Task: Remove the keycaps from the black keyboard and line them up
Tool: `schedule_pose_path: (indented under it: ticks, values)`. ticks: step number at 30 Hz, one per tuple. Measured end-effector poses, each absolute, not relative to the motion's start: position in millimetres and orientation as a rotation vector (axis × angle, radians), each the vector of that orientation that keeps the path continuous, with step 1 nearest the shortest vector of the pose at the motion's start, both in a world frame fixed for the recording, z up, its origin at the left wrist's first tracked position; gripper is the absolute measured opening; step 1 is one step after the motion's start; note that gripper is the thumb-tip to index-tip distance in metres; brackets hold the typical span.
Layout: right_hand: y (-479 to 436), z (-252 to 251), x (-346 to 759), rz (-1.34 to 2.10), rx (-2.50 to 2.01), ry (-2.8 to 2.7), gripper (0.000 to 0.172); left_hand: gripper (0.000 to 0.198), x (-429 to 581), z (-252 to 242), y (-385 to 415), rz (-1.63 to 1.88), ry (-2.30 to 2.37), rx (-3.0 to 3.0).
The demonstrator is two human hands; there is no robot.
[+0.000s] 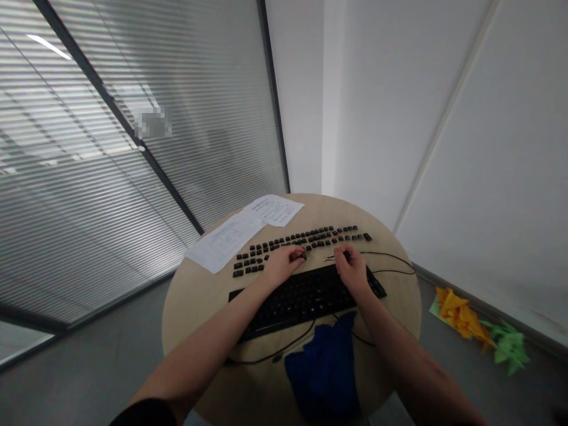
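Note:
A black keyboard lies at a slant on the round wooden table, under my wrists. Beyond it, loose black keycaps are laid out in rows. My left hand is closed just behind the keyboard's far edge, with a small dark keycap at its fingertips. Over the right part of the keyboard, my right hand grips a wire keycap puller, whose thin prongs point left. The puller's handle is mostly hidden in my fingers.
White printed sheets lie at the table's far left. A blue cloth hangs at the near edge. Black cable loops on the right. Orange paper and green paper rest on the floor. Blinds and walls surround the table.

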State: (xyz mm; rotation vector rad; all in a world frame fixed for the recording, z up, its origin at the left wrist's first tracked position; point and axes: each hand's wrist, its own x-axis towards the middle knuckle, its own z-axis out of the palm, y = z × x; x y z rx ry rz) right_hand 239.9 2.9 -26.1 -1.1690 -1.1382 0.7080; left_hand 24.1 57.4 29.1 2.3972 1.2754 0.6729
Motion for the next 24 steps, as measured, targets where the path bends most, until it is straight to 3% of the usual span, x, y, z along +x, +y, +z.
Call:
schedule_pose_path:
  ticks: [7,24]
  values:
    - [3,-20,239,0.415,-1.186,-0.973,0.031,0.019,70,18,91,0.443,1.270,2.758]
    - [2,-21,236,0.398,-1.121,-1.018,0.028,0.015,78,11,85,0.178,1.235,2.894]
